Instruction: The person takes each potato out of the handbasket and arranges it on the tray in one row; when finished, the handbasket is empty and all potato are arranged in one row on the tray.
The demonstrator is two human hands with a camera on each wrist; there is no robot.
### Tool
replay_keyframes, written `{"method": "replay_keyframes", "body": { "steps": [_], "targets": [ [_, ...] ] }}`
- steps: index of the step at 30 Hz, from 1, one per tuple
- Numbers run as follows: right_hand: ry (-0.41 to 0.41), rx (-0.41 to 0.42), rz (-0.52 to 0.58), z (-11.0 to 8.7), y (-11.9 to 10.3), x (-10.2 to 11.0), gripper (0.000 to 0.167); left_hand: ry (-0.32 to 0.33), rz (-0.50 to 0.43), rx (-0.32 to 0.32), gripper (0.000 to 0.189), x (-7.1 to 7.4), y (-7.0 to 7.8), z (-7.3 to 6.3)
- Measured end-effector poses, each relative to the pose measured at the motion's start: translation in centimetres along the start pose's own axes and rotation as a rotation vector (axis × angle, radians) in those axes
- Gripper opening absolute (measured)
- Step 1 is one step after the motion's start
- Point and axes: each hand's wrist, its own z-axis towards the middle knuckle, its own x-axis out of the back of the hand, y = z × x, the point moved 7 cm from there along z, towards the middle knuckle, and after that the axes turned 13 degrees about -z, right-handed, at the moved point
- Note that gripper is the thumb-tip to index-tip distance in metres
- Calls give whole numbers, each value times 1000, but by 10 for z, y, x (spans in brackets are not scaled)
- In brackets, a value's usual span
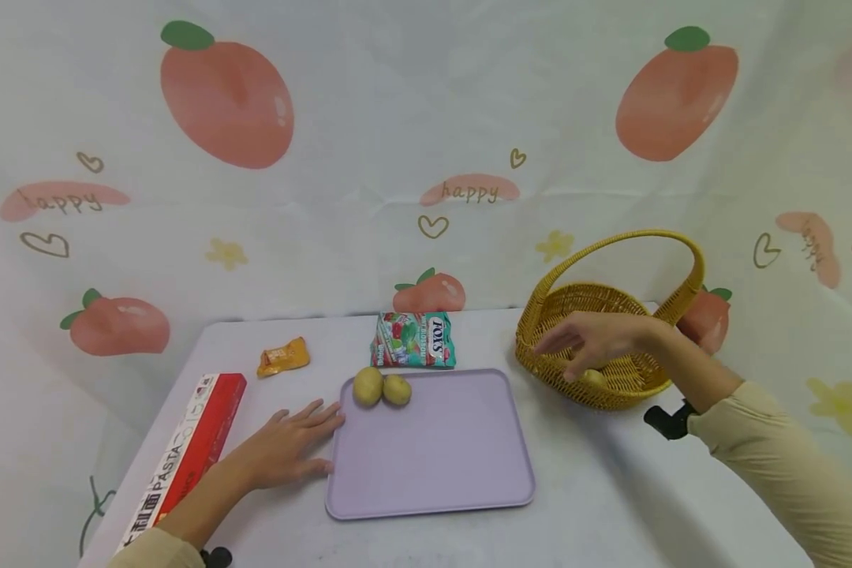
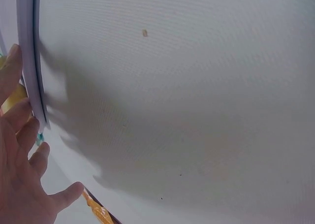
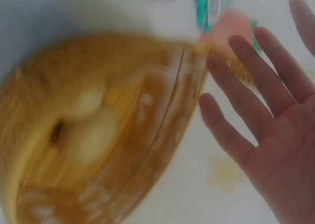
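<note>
My left hand (image 1: pixel 289 450) lies with fingers spread against the left rim of a lilac tray (image 1: pixel 433 454). In the left wrist view its fingertips meet the tray's edge. Two potatoes (image 1: pixel 368 386) sit side by side in the tray's far left corner. Over a woven yellow basket (image 1: pixel 614 398) with a tall arched handle hovers my right hand (image 1: pixel 599 339), its fingers extended and holding nothing. Inside the basket lie potatoes (image 3: pixel 88 135), blurred in the right wrist view and partly hidden by the hand in the head view.
Behind the tray stands a green candy bag marked FOX'S (image 1: pixel 413 341). An orange snack packet (image 1: pixel 284 357) lies at the back left. Along the left edge rests a red and white pasta box (image 1: pixel 206 434), partly under my left forearm. A printed cloth (image 1: pixel 355 158) hangs behind the table.
</note>
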Motion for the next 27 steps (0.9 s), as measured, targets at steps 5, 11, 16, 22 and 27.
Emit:
{"method": "replay_keyframes", "body": {
  "steps": [5,11,16,22,27],
  "targets": [
    [17,-70,99,-20,36,20,63,-5,-1,10,78,0,-1,-1],
    [43,-146,183,-34,75,30,74,2,-3,-13,78,0,1,-1],
    [35,-208,199,-38,99,27,78,6,-5,-23,78,0,2,-1],
    [9,-300,259,-34,122,18,80,-1,-4,2,78,-1,-1,-1],
    [-10,-375,340,-32,139,4,79,-8,-3,18,79,-3,-4,1]
  ]
}}
